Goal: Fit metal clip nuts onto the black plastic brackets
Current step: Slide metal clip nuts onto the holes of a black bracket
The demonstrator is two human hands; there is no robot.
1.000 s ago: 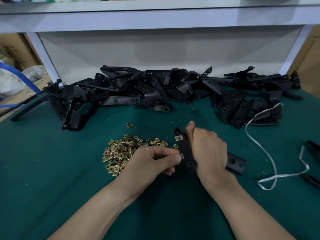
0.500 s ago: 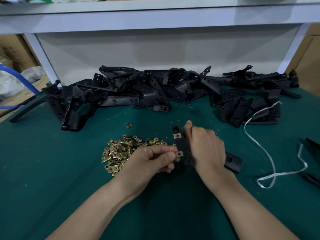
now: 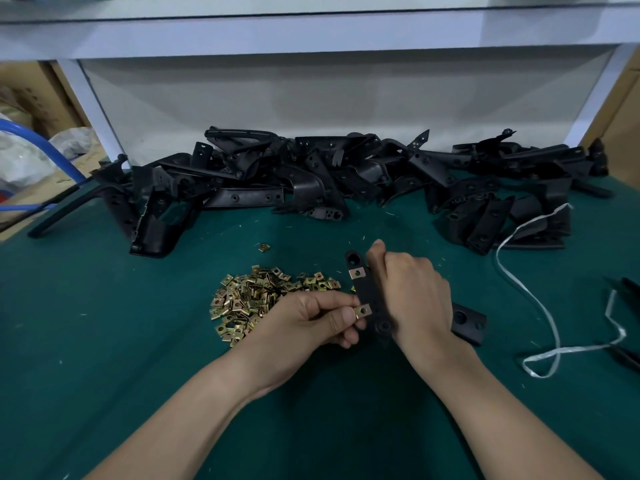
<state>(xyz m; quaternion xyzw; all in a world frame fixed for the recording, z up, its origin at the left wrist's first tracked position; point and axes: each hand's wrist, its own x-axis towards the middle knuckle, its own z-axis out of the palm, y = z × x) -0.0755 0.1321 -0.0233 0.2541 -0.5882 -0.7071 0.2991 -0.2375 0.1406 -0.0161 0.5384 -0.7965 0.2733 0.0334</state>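
Note:
My right hand (image 3: 412, 292) grips a long black plastic bracket (image 3: 367, 296) just above the green table, its far end pointing away from me. One brass clip nut (image 3: 357, 272) sits clipped on the bracket's left edge near the far end. My left hand (image 3: 311, 320) pinches a second clip nut (image 3: 363, 310) between thumb and forefinger, pressed against the bracket's left edge lower down. A heap of loose brass clip nuts (image 3: 256, 299) lies just left of my hands.
A big pile of black brackets (image 3: 311, 178) runs along the back of the green table (image 3: 104, 341). A single clip nut (image 3: 264, 247) lies apart. White strapping (image 3: 540, 306) curls at the right, beside dark parts (image 3: 627, 289) at the edge. A white shelf frame (image 3: 311, 36) stands behind.
My left hand has pushed the second clip nut a little further onto the bracket's edge. My right hand keeps its grip on the bracket.

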